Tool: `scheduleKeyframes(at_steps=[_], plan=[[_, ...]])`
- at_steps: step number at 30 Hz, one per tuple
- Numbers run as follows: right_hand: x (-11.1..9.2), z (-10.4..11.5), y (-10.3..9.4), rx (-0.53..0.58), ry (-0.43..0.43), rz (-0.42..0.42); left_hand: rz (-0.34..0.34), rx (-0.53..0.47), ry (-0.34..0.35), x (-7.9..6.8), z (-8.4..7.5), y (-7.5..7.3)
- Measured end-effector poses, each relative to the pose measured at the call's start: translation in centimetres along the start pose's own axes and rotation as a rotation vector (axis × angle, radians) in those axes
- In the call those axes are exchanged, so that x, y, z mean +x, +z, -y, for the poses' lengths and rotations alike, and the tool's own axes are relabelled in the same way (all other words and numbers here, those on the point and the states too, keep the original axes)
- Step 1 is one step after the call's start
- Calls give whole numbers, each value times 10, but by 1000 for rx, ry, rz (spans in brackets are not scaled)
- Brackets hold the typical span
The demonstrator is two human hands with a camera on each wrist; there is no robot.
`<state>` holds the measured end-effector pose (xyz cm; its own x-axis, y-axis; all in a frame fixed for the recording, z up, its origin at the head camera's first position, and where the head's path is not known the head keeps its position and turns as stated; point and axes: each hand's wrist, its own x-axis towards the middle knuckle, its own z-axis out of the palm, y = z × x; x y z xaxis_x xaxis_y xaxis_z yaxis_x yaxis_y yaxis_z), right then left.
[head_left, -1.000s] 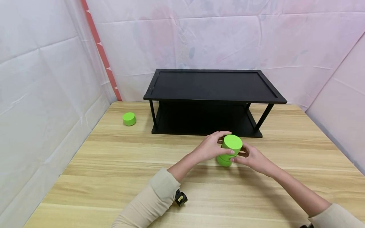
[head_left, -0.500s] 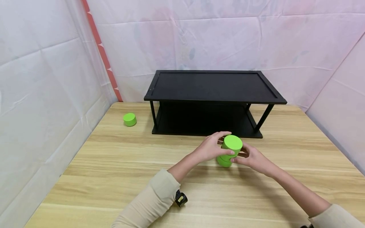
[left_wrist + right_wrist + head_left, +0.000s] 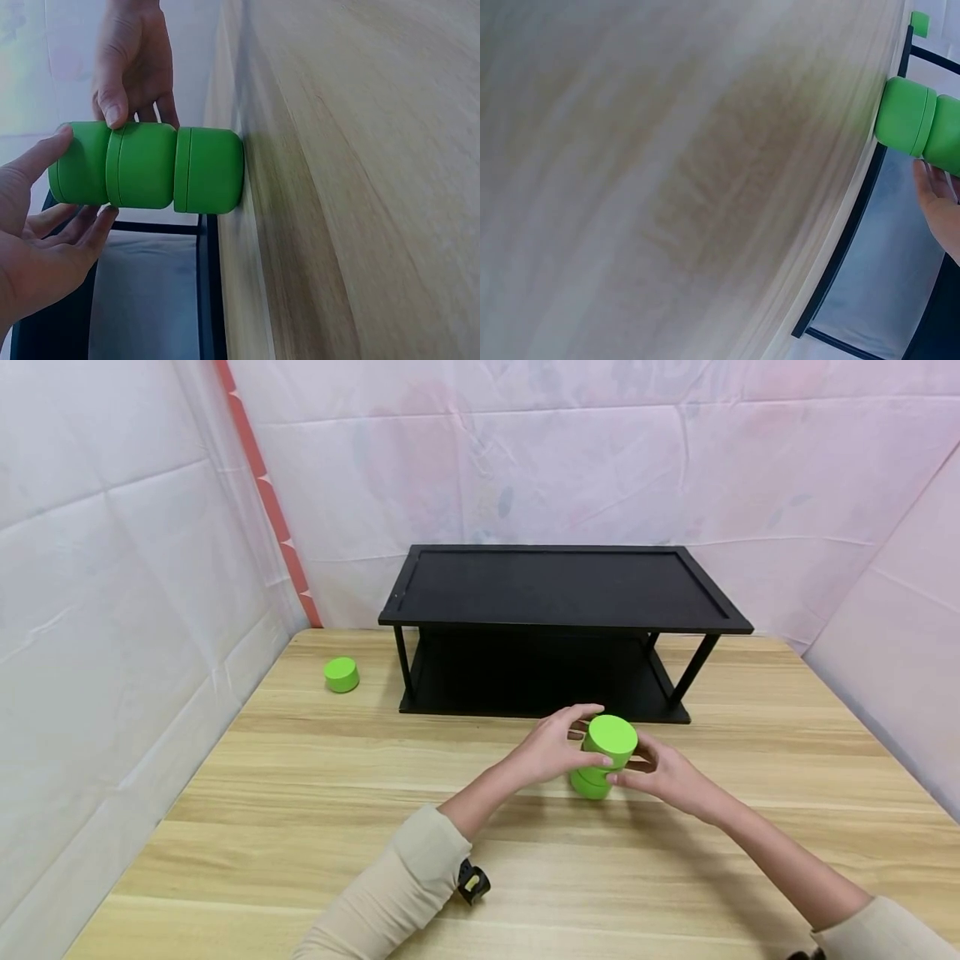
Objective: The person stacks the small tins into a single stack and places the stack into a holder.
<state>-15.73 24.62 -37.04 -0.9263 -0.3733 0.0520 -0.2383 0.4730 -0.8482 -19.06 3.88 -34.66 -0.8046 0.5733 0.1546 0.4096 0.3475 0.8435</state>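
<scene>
Three green round containers with seam lines stand in an upright stack on the table. The left hand reaches round the top container, its thumb on the near side and fingers beyond. From the other side, the right hand holds the middle container between thumb and fingers. Below them, the bottom container rests on the wood, touched by neither hand in the left wrist view. In the right wrist view, part of the right hand shows beside the stack; its grip is cut off by the frame edge.
Behind the stack is a black two-level rack with thin posts. Another green round container sits alone on the wooden table, left of the rack. White sheets hang round the back and sides.
The left thumb and fingers have shifted slightly left on the top container. The right hand and the stack look almost unmoved.
</scene>
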Motion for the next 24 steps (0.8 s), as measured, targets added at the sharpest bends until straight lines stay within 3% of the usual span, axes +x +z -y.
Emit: scheduleKeyframes(at_steps=[24], plan=[[1,1,0,31,7,1,15,-44,11,1,3,-1]])
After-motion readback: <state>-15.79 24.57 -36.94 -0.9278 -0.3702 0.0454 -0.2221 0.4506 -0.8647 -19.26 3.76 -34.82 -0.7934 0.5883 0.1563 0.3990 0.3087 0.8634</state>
